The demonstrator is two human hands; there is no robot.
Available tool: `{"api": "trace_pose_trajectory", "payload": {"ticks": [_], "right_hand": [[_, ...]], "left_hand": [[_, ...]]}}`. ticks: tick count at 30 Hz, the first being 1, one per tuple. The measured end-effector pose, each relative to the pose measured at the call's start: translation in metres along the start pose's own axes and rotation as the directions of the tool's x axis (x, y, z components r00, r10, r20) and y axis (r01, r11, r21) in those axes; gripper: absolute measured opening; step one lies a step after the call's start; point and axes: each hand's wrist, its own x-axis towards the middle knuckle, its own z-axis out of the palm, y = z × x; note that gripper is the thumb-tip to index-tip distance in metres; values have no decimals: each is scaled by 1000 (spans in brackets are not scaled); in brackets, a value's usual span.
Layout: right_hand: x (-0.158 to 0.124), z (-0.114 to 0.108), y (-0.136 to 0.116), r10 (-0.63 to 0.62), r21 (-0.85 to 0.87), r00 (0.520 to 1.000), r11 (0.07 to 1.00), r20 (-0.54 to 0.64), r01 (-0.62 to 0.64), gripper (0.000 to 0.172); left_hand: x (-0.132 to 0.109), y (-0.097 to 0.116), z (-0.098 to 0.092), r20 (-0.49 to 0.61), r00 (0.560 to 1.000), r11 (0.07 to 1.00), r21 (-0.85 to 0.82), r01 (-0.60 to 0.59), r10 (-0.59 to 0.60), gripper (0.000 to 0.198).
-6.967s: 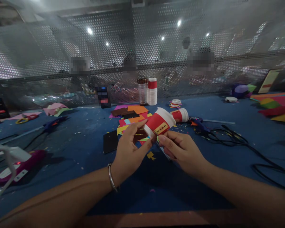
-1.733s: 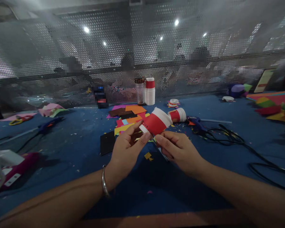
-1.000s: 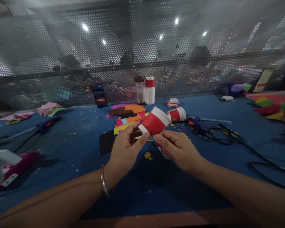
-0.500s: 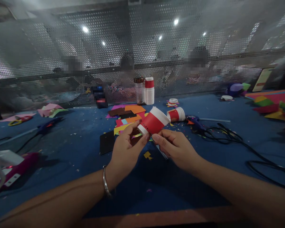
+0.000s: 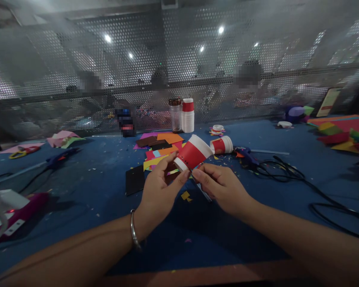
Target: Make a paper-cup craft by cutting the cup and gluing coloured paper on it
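Note:
My left hand (image 5: 160,187) is closed around a white paper cup (image 5: 194,152) with a broad red band, tilted so its wide rim points up and right. Small dark marks run along the band's lower edge. Just below the cup, my right hand (image 5: 224,184) has its thumb and fingertips pinched together, close to the band. Whatever lies in that pinch is too small or too hidden to name. Behind, nested paper cups (image 5: 223,144) lie on their side, the outer one red-banded. Yellow paper scraps (image 5: 186,195) lie on the table beneath my hands.
Coloured paper sheets (image 5: 169,138) and a black piece (image 5: 134,180) lie beyond my left hand. A cup stack (image 5: 188,117) and clear bottle (image 5: 176,118) stand against the perforated screen. Glue guns lie right (image 5: 247,157) and left (image 5: 60,158), near scissors (image 5: 25,151) and a power strip (image 5: 32,209).
Almost nothing differs. The cup has turned very slightly in my left hand, and my right pinch stays just under it.

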Motion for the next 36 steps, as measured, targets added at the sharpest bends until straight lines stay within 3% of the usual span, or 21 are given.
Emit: {"api": "trace_pose_trajectory", "payload": {"ticks": [12,19,29,36], "right_hand": [[1,0,1,-34,15,999,999,-3,34,34],[-1,-1,-2,-61,-12,998,998,-4,61,35],[-1,-2,-2,-68,-49,998,996,5,68,36],[-1,-3,-3,-54,-62,999,997,7,54,36]], "left_hand": [[-3,-2,4,-18,1000,991,-130,-10,8,38],[0,4,6,54,975,911,-349,220,-215,31],[-2,-4,1,44,988,939,-310,151,-145,33],[-3,-1,1,45,987,944,-287,163,-157,32]]}}
